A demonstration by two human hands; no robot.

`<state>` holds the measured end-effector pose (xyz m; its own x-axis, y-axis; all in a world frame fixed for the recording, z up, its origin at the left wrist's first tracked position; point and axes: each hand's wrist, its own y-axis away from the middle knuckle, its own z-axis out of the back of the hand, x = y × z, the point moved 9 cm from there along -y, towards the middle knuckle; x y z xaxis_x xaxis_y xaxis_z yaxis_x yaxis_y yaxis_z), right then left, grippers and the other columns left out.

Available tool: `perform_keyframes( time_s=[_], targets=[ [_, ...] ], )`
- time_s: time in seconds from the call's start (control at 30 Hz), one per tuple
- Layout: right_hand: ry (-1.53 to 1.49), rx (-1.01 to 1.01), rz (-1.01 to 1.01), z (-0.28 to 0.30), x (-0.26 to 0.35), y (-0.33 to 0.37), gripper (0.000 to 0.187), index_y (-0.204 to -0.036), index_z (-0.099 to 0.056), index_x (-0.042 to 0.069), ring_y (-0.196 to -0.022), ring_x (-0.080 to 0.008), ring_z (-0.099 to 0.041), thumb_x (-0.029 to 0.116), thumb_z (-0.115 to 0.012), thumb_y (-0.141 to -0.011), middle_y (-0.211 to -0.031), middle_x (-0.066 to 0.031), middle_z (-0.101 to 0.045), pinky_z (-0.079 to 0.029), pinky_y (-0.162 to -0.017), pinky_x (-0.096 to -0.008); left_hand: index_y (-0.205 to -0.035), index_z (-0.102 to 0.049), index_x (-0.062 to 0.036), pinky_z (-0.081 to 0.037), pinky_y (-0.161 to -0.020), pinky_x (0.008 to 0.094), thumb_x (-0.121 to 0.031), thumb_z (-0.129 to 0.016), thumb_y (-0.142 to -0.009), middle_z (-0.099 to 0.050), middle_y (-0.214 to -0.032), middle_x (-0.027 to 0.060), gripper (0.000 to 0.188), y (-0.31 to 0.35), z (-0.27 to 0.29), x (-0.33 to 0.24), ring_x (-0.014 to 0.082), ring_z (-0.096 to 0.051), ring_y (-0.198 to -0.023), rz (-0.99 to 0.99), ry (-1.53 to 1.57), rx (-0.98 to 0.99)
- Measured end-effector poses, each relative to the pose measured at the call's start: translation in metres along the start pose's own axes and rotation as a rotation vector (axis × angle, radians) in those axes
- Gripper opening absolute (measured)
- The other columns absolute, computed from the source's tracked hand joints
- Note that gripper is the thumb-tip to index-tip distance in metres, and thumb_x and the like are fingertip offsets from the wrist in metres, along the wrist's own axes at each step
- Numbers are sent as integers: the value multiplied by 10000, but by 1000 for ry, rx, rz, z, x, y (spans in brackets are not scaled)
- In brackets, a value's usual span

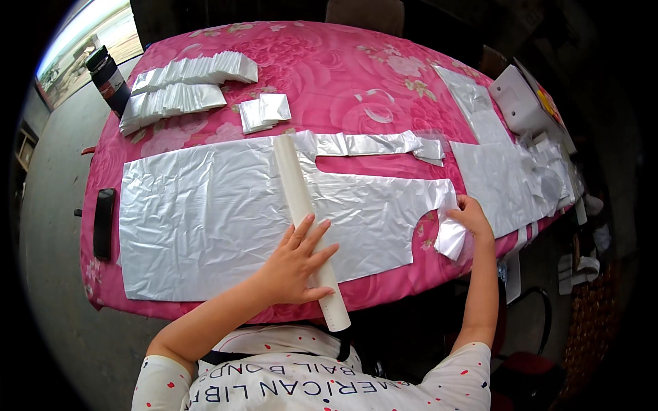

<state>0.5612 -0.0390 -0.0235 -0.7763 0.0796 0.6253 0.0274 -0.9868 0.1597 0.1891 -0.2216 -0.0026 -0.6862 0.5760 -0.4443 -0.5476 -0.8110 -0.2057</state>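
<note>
A thin, silvery-white plastic apron (199,212) lies spread across the table, its wide part on the left and its narrower, cut-out part on the right. Across its middle rests a long white tube (296,181), slightly slanted, its near end past the table's edge. My left hand (298,260) presses on the tube with fingers spread, not wrapped round it. At the apron's right end, my right hand (471,216) pinches the plastic near a crumpled folded flap (451,238). Its fingertips are partly hidden. A folded strip (370,144) of the same plastic extends along the far side.
A pink flowered cloth (308,75) covers the table. Rows of folded plastic packets (175,103) and a smaller stack (264,113) lie at the far left, near a dark bottle (108,81). A black phone (103,225) lies left. More plastic sheets (493,181) and a white box (519,99) are right.
</note>
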Motion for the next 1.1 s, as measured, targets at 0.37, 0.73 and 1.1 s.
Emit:
perform_keyframes(
  time_s=[0.37, 0.73, 1.1],
  targets=[
    [455, -568, 432, -32, 111, 38, 368, -1100, -546, -3, -1074, -335, -490, 85, -606, -749, -1117, -167, -557, -356, -953, -433, -1262, -482, -124, -189, -1018, 605, -582, -573, -724, -207, -1449, 179, 712, -4, -3, -1, 428, -89, -1347, 6, 3, -2],
    [407, -3, 686, -162, 172, 73, 562, -1325, -387, 41, -1315, -320, -269, 281, -553, -845, -1420, -161, -295, -218, -1071, -418, -1247, -498, -117, -168, -1027, 600, -565, -588, -721, -217, -1445, 172, 697, -1, 1, 0, 416, -85, -1351, 17, -11, 14],
    [350, -460, 257, 10, -29, 29, 368, -1179, -532, -28, -1183, -305, -463, 156, -510, -862, -1244, -188, -513, -349, -999, -348, -1113, -583, -70, -155, -1018, 614, -552, -593, -717, -314, -1385, 188, 624, -9, 3, -7, 423, -127, -1337, -42, 11, -1]
  ],
)
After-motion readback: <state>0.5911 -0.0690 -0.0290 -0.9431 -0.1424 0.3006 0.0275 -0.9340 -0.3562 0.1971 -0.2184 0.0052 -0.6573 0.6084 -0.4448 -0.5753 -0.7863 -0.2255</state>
